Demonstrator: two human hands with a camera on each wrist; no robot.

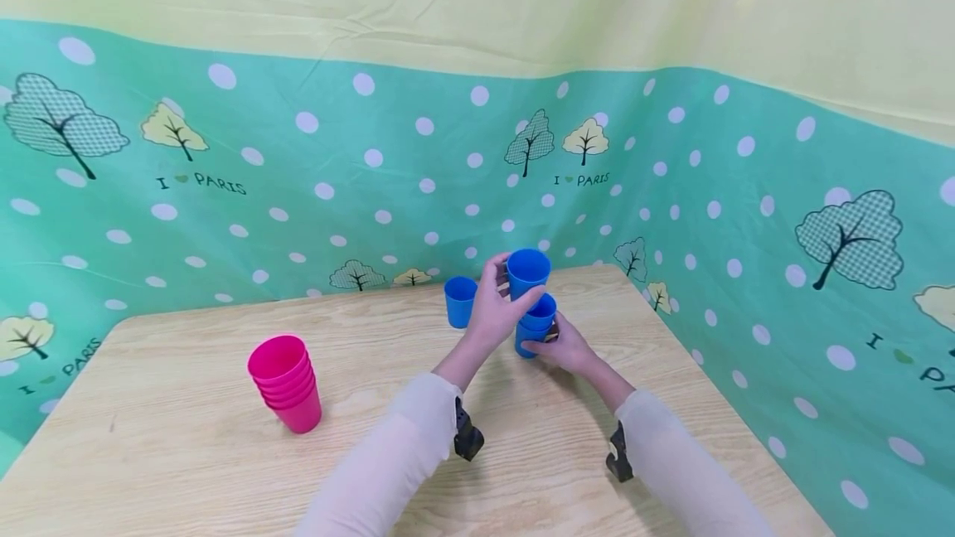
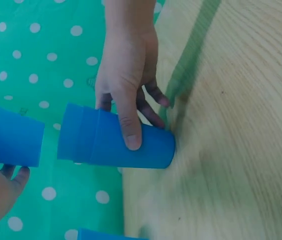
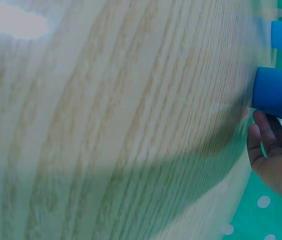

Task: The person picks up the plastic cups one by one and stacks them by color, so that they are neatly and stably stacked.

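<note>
My left hand (image 1: 491, 310) grips a blue cup (image 1: 527, 273) with its mouth upward, raised just above a short stack of blue cups (image 1: 528, 341). In the left wrist view a small gap separates the lifted cup (image 2: 11, 135) from the stack's rim. My right hand (image 1: 570, 346) holds that upright stack on the table from its right side, thumb across the front cup wall. The stack's base (image 3: 275, 92) shows at the right of the right wrist view. Another blue cup (image 1: 460, 303) stands alone, left of my left hand.
A stack of several pink cups (image 1: 287, 384) stands on the left part of the wooden table (image 1: 186, 454). A green and yellow printed cloth (image 1: 403, 131) hangs behind the table and along its right side.
</note>
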